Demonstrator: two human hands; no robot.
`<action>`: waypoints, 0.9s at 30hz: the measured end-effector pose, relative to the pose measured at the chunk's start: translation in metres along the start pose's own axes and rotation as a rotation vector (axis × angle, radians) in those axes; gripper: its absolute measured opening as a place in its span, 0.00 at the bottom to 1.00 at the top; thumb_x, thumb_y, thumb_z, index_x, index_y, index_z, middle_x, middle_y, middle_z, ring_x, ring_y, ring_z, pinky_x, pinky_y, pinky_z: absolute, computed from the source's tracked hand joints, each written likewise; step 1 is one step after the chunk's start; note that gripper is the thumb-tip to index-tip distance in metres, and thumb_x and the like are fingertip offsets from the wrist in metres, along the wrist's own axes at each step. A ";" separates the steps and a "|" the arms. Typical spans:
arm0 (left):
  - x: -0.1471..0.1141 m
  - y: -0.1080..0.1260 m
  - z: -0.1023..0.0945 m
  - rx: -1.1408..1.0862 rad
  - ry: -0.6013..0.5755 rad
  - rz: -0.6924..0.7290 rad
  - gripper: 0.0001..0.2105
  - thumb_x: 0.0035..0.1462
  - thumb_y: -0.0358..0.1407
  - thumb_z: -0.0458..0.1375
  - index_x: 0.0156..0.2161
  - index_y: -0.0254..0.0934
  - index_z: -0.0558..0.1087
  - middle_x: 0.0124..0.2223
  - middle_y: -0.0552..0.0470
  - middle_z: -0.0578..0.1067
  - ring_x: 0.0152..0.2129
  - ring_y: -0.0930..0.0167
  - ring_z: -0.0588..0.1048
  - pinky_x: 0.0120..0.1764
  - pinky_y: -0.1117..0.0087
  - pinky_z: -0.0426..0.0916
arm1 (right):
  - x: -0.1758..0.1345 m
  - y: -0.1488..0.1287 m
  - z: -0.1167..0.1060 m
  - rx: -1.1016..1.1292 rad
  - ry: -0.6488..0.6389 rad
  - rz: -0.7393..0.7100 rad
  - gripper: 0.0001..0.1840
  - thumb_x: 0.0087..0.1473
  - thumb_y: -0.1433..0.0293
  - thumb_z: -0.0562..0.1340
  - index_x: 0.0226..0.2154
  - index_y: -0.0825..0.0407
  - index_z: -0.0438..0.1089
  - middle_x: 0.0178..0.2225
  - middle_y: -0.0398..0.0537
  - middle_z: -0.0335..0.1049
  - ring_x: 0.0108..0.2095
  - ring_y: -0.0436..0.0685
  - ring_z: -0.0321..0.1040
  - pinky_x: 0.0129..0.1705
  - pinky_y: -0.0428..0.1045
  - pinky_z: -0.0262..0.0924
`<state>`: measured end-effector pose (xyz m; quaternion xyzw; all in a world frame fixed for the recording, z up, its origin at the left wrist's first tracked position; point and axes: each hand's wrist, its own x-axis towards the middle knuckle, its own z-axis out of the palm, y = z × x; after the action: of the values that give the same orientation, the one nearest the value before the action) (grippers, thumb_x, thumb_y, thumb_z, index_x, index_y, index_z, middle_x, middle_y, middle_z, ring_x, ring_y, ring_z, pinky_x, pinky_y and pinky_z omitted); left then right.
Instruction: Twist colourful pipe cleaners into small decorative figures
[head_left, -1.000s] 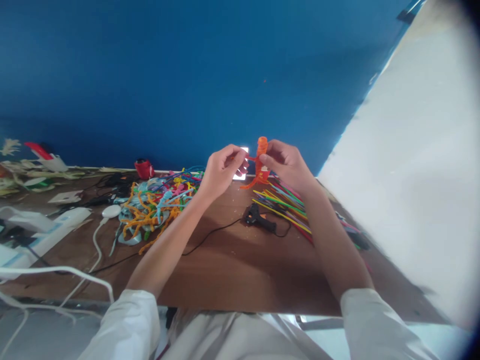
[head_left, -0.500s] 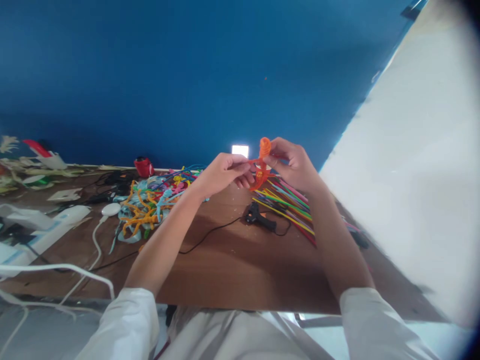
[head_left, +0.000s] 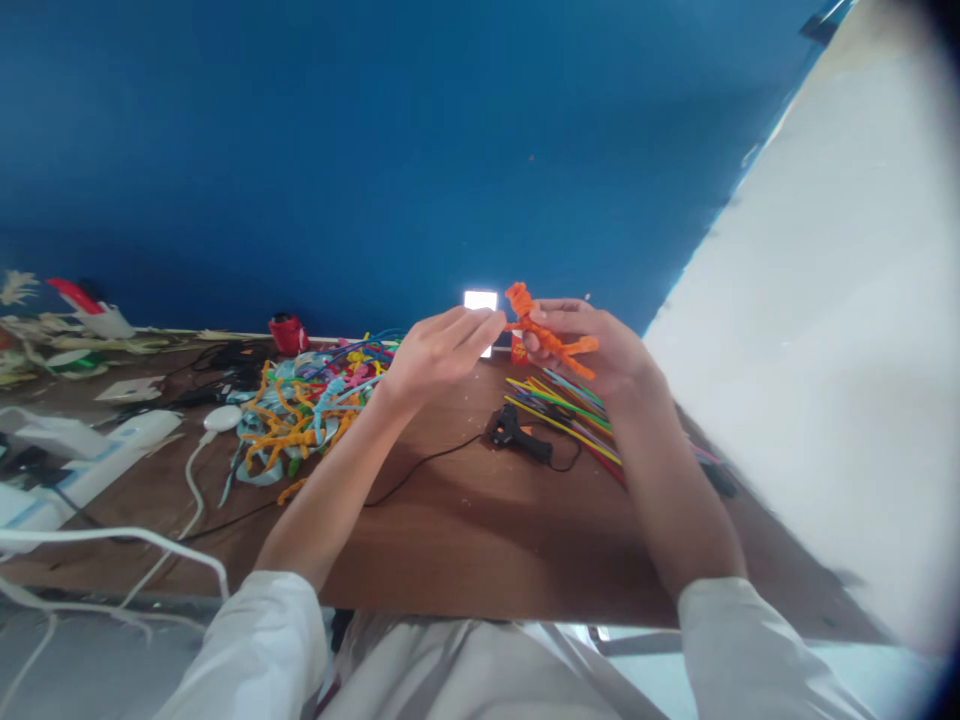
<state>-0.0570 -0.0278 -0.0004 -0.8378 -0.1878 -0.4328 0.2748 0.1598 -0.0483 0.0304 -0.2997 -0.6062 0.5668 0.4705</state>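
Observation:
An orange pipe-cleaner figure [head_left: 547, 336] is raised above the table, tilted so that its coiled head points up and left and its legs point down and right. My right hand [head_left: 600, 345] is closed around its middle, thumb and fingers on either side. My left hand [head_left: 446, 350] is in a pinch at the tip of the figure's thin left-side arm; its fingertips are partly hidden behind the back of the hand. Below both hands a black glue gun [head_left: 521, 435] lies on the table with its cord trailing left.
Loose coloured pipe cleaners [head_left: 574, 410] lie under my right forearm. A tangled heap of twisted pipe cleaners [head_left: 307, 405] is at the left. Further left are a white power strip [head_left: 112, 460] and cables. A red object [head_left: 288, 334] and a bright screen [head_left: 480, 300] stand near the blue wall.
The orange figure has turned from upright to slanted, its legs swinging to the right across my right hand. My left hand has rolled over, showing more of its back.

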 end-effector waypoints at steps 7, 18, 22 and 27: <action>0.009 0.002 0.008 -0.640 -0.114 -0.452 0.17 0.69 0.43 0.48 0.36 0.34 0.73 0.30 0.50 0.78 0.26 0.75 0.75 0.33 0.74 0.69 | 0.004 0.006 -0.002 -0.178 0.070 -0.302 0.14 0.47 0.59 0.73 0.31 0.50 0.73 0.29 0.41 0.72 0.27 0.48 0.67 0.32 0.46 0.64; 0.012 -0.004 0.001 -1.428 -0.473 -0.988 0.16 0.61 0.46 0.59 0.31 0.34 0.70 0.24 0.58 0.61 0.19 0.80 0.62 0.23 0.78 0.58 | 0.007 0.010 -0.020 -0.908 0.033 -0.612 0.11 0.61 0.58 0.62 0.39 0.48 0.72 0.39 0.47 0.74 0.42 0.57 0.70 0.49 0.54 0.62; 0.013 -0.003 0.001 -1.537 -0.483 -1.039 0.15 0.60 0.45 0.61 0.31 0.35 0.69 0.24 0.58 0.59 0.19 0.80 0.59 0.21 0.78 0.57 | 0.007 0.012 -0.017 -0.974 0.032 -0.602 0.08 0.60 0.63 0.62 0.40 0.49 0.71 0.39 0.48 0.73 0.41 0.58 0.69 0.48 0.55 0.61; 0.013 0.000 0.003 -1.509 -0.483 -1.021 0.15 0.57 0.46 0.64 0.31 0.35 0.70 0.25 0.57 0.62 0.20 0.80 0.61 0.21 0.77 0.59 | 0.010 0.014 -0.011 -1.081 0.044 -0.614 0.05 0.58 0.65 0.62 0.33 0.49 0.69 0.32 0.47 0.71 0.35 0.57 0.66 0.45 0.55 0.58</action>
<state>-0.0476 -0.0247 0.0091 -0.6779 -0.2540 -0.3229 -0.6096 0.1634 -0.0331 0.0183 -0.3192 -0.8561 0.0125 0.4062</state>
